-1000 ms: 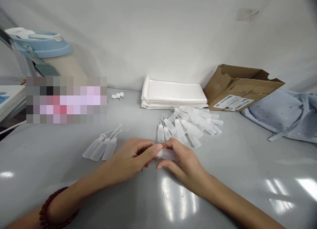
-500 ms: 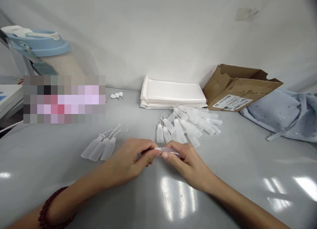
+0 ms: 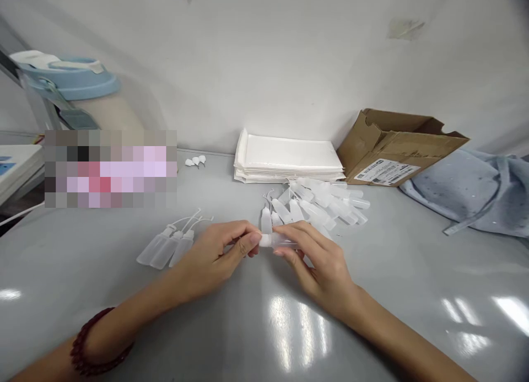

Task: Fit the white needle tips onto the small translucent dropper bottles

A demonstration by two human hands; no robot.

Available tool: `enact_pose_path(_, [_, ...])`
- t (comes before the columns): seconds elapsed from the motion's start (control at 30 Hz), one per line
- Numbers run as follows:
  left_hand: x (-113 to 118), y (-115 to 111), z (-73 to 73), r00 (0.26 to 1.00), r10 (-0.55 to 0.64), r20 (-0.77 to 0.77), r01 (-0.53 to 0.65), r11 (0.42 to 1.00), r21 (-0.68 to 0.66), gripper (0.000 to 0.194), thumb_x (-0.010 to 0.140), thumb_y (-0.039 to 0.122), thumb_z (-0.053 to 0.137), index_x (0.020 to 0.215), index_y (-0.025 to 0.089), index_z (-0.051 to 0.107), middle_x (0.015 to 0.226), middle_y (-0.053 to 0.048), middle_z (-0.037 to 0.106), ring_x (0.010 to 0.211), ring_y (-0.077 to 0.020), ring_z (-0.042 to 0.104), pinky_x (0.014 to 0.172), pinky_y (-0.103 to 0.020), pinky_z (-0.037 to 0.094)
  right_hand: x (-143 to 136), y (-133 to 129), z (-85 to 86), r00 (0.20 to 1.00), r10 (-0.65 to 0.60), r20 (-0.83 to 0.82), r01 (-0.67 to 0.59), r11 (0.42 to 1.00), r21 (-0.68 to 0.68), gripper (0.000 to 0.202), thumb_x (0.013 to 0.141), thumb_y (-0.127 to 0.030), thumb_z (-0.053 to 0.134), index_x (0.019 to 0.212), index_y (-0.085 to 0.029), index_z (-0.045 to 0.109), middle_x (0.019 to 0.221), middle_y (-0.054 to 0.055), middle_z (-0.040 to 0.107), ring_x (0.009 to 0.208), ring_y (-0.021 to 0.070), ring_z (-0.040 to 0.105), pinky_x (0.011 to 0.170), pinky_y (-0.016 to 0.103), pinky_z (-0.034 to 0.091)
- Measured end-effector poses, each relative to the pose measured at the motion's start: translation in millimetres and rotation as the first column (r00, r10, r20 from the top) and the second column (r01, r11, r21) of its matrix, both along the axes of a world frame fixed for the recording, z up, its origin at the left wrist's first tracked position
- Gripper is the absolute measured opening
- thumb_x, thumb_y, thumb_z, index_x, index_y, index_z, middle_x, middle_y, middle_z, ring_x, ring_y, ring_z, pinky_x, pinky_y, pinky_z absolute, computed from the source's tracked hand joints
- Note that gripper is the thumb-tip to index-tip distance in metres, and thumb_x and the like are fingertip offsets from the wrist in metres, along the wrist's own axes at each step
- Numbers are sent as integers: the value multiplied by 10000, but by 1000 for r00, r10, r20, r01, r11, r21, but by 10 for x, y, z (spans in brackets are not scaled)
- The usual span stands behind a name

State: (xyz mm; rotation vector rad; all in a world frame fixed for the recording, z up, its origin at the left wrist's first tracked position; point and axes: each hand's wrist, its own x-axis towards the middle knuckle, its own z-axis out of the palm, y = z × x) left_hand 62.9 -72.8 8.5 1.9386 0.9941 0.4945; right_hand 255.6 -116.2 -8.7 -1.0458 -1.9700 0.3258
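Between my hands a translucent plastic bottle (image 3: 285,241) lies sideways, its white neck end pointing left. My left hand (image 3: 225,252) pinches that white end (image 3: 265,240) between thumb and fingers. The bottle's body is gripped by my right hand (image 3: 320,258), whose fingers cover part of it. Just behind my right hand lies a pile of similar bottles (image 3: 318,197), some with thin curved tips. Beyond my left forearm, several bottles with thin bent tips (image 3: 163,249) lie side by side.
Small white caps (image 3: 195,161) lie near the wall. At the back stand a stack of white padded envelopes (image 3: 289,153) and an open cardboard box (image 3: 405,148). Blue-grey fabric (image 3: 475,192) is at the right, a large blue-lidded tumbler (image 3: 78,81) at the left.
Both hands have moved slightly up with the bottle. The fingers of my right hand have shifted and sit further over it, and more of the white neck end shows.
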Motion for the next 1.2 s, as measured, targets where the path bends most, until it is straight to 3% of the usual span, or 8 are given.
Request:
enact_pose_path(0.17, [-7, -13, 16, 982, 174, 76, -179, 982, 66, 244, 912, 378, 440, 861, 214, 613, 839, 14, 636, 781, -138, 568, 673, -221, 434, -6, -12, -4, 992, -48, 119, 27, 984, 177, 248, 850, -27, 538, 1080, -114, 572, 921, 120, 610, 826, 166, 589, 661, 280, 531])
enact_pose_path(0.23, [-8, -19, 15, 947, 281, 157, -310, 928, 205, 155, 884, 331, 499, 897, 216, 603, 924, 3, 627, 856, -147, 560, 736, -232, 438, -6, -14, 6, 989, -81, 123, 53, 975, 215, 264, 833, 5, 540, 1065, -115, 573, 924, 121, 608, 828, 165, 593, 660, 280, 536])
enact_pose_path(0.33, [-5, -37, 29, 909, 364, 203, -414, 842, 345, 156, 862, 276, 519, 747, 188, 576, 752, 10, 589, 717, -128, 533, 687, -230, 428, -6, -13, 8, 985, -129, 113, 94, 958, 269, 285, 817, 20, 548, 1058, -130, 569, 918, 110, 611, 826, 171, 596, 665, 300, 542])
enact_pose_path(0.43, [1, -61, 47, 949, 291, 118, -314, 902, 296, 314, 879, 319, 482, 616, 182, 585, 547, 27, 498, 542, -107, 467, 514, -211, 370, -12, -15, 1, 983, -154, 99, 116, 942, 314, 304, 806, 28, 548, 1056, -144, 569, 915, 103, 618, 824, 176, 599, 641, 304, 541])
enact_pose_path(0.57, [8, -68, 46, 987, 163, 12, -163, 987, 14, 418, 894, 426, 436, 594, 182, 594, 533, 25, 508, 522, -105, 466, 448, -197, 328, -28, -29, -16, 988, -138, 69, 108, 938, 330, 327, 790, 44, 538, 1047, -156, 573, 917, 98, 628, 835, 184, 609, 622, 303, 541])
enact_pose_path(0.9, [10, -2, 15, 966, 70, 249, 28, 929, -370, 234, 874, 411, 511, 826, 225, 644, 719, 33, 613, 689, -108, 549, 676, -209, 455, -47, -98, -49, 998, -60, 11, 52, 930, 363, 418, 728, 125, 495, 1061, -116, 572, 967, 108, 627, 879, 172, 623, 663, 297, 567])
enact_pose_path(1.03, [3, -10, 39, 972, 31, 235, 56, 934, -353, 240, 866, 406, 527, 786, 216, 651, 697, 31, 588, 686, -109, 535, 656, -210, 446, -50, -81, -76, 998, -67, 14, 58, 944, 326, 411, 749, 115, 482, 1063, -140, 556, 994, 118, 634, 882, 178, 627, 622, 285, 560])
enact_pose_path(1.2, [0, -73, 27, 992, 19, 126, -18, 1000, -8, 146, 862, 317, 544, 860, 223, 656, 760, 23, 630, 703, -120, 547, 675, -233, 442, -2, -5, -126, 984, -61, 168, 6, 951, 309, 379, 809, 50, 455, 1141, -122, 516, 897, 113, 658, 802, 186, 623, 628, 312, 549])
